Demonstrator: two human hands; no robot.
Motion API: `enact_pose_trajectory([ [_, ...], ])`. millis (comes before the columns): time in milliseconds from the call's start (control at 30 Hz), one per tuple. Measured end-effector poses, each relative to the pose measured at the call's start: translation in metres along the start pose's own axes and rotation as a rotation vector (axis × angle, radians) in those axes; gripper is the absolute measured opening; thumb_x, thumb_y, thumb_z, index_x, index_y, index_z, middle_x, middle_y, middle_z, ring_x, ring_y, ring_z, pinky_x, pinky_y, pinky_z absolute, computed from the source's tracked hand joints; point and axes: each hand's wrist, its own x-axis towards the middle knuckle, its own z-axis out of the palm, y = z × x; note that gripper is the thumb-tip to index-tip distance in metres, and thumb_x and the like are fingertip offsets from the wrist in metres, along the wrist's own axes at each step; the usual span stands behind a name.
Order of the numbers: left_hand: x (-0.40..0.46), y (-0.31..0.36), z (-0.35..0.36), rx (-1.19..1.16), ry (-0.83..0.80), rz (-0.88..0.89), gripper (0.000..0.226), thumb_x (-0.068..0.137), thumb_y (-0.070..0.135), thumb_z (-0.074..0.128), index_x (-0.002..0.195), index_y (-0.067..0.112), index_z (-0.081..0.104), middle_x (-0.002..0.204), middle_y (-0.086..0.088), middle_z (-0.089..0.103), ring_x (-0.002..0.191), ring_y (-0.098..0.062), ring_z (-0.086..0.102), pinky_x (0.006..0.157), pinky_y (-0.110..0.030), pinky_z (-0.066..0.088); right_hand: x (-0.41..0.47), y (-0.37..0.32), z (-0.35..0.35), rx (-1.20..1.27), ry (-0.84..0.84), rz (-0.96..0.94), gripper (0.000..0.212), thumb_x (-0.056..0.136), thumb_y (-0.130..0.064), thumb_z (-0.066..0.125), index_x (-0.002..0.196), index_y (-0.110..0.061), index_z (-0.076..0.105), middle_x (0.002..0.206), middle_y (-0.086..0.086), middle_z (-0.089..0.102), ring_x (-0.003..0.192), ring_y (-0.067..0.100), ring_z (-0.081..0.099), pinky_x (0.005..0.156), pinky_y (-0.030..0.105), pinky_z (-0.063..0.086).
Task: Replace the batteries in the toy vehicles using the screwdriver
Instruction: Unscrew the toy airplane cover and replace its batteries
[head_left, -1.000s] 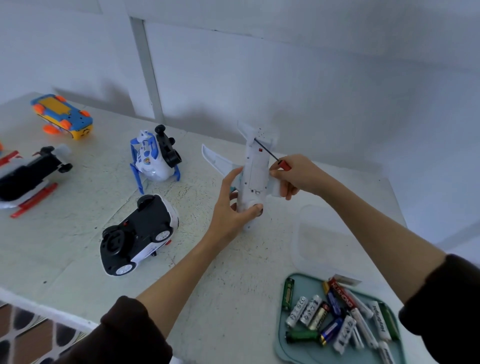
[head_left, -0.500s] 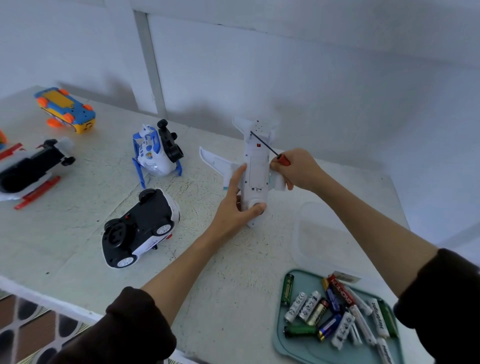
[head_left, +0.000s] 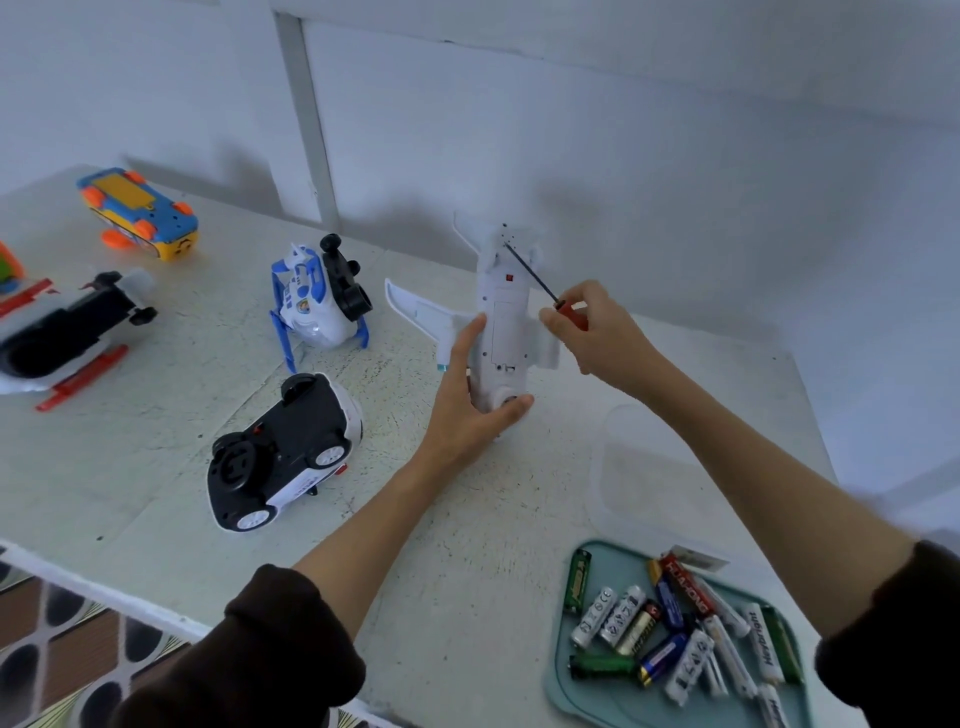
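Both arms are bare from the wrist up to around the elbow, with dark brown sleeves pushed up and bunched there. The left sleeve (head_left: 249, 644) looks like soft knit, sweatshirt kind of fabric, with a thick rolled cuff edge. The right sleeve (head_left: 893, 634) is the same dark stuff. Left hand (head_left: 470, 400) and right hand (head_left: 597, 332) are bare.

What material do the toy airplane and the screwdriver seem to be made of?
The toy airplane looks like white moulded plastic: smooth, slightly glossy, with seams. The screwdriver seems to have a thin dark metal shaft and a red handle, probably plastic, mostly hidden in the right hand.
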Motion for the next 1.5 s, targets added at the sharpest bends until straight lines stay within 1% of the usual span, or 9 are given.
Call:
enact_pose_trajectory([
  [100, 0.005, -0.001, -0.002, 0.019, 0.077, -0.013, 0.086, 0.073, 0.039, 0.075, 0.131, 0.065, 0.017, 0.143, -0.003, 0.035, 0.114, -0.029, 0.054, 0.083, -0.039, 0.058, -0.016, -0.001, -0.004, 0.031, -0.141, -0.048, 0.015, 0.098, -0.026, 0.038, 0.097, -0.012, 0.043, 0.069, 0.002, 0.052, 0.052, 0.013, 0.045, 0.045, 0.018, 0.039],
  [267, 0.011, -0.011, -0.004, 0.014, 0.128, -0.021, 0.088, 0.071, 0.045, 0.073, 0.135, 0.064, 0.015, 0.153, 0.001, 0.028, 0.135, -0.027, 0.038, 0.104, -0.055, 0.041, -0.03, 0.004, -0.003, -0.053, -0.11, -0.179, 0.007, 0.083, -0.015, 0.066, 0.081, -0.009, 0.063, 0.066, -0.007, 0.059, 0.053, 0.002, 0.052, 0.051, 0.009, 0.04],
  [467, 0.01, -0.012, -0.003, -0.019, 0.147, -0.012, 0.086, 0.072, 0.041, 0.071, 0.132, 0.067, 0.014, 0.155, 0.004, 0.022, 0.139, -0.023, 0.034, 0.108, -0.053, 0.036, -0.03, 0.005, 0.0, -0.109, -0.024, -0.202, 0.007, 0.078, -0.015, 0.069, 0.078, -0.008, 0.067, 0.069, 0.002, 0.066, 0.065, 0.018, 0.061, 0.061, 0.032, 0.05],
  [733, 0.01, -0.014, -0.004, -0.015, 0.111, -0.006, 0.089, 0.074, 0.038, 0.071, 0.135, 0.064, 0.013, 0.154, 0.005, 0.021, 0.137, -0.025, 0.035, 0.105, -0.054, 0.04, -0.033, 0.002, -0.005, -0.156, -0.014, -0.19, 0.006, 0.076, -0.016, 0.067, 0.074, -0.011, 0.066, 0.066, 0.004, 0.066, 0.065, 0.024, 0.06, 0.062, 0.037, 0.05],
  [1033, 0.008, -0.014, -0.005, -0.028, 0.093, -0.001, 0.086, 0.072, 0.04, 0.072, 0.133, 0.067, 0.016, 0.154, 0.001, 0.023, 0.136, -0.023, 0.037, 0.106, -0.051, 0.04, -0.037, -0.006, -0.008, -0.196, -0.033, -0.158, 0.009, 0.078, -0.018, 0.067, 0.078, -0.008, 0.067, 0.068, 0.005, 0.065, 0.063, 0.022, 0.055, 0.06, 0.031, 0.044],
  [1267, 0.007, -0.014, -0.006, -0.056, 0.072, -0.004, 0.082, 0.074, 0.038, 0.068, 0.13, 0.07, 0.017, 0.157, 0.003, 0.018, 0.142, -0.021, 0.027, 0.112, -0.053, 0.032, -0.035, -0.023, -0.012, -0.345, -0.026, -0.117, 0.01, 0.079, -0.025, 0.066, 0.082, -0.015, 0.07, 0.068, -0.011, 0.057, 0.064, 0.012, 0.051, 0.062, 0.027, 0.042],
  [1367, 0.006, -0.013, -0.005, -0.035, 0.08, 0.0, 0.082, 0.074, 0.039, 0.068, 0.131, 0.069, 0.016, 0.156, 0.002, 0.02, 0.14, -0.022, 0.03, 0.11, -0.053, 0.034, -0.034, -0.03, -0.016, -0.279, -0.004, -0.156, 0.011, 0.077, -0.022, 0.069, 0.081, -0.012, 0.072, 0.07, -0.007, 0.063, 0.066, 0.006, 0.056, 0.064, 0.022, 0.047],
  [1433, 0.006, -0.012, -0.004, -0.032, 0.088, -0.002, 0.083, 0.075, 0.04, 0.068, 0.132, 0.068, 0.015, 0.155, 0.0, 0.022, 0.137, -0.025, 0.036, 0.107, -0.054, 0.038, -0.034, -0.035, -0.017, -0.145, 0.002, -0.144, 0.017, 0.08, -0.027, 0.068, 0.077, -0.011, 0.071, 0.066, -0.007, 0.064, 0.057, -0.001, 0.055, 0.056, 0.01, 0.043],
  [1500, 0.005, -0.011, -0.005, -0.016, 0.097, -0.002, 0.082, 0.076, 0.041, 0.068, 0.132, 0.068, 0.014, 0.155, 0.0, 0.022, 0.137, -0.025, 0.036, 0.106, -0.053, 0.039, -0.034, -0.041, -0.016, -0.012, 0.012, -0.071, 0.03, 0.087, -0.035, 0.06, 0.08, -0.007, 0.069, 0.062, -0.006, 0.063, 0.046, 0.001, 0.054, 0.047, 0.011, 0.044],
])
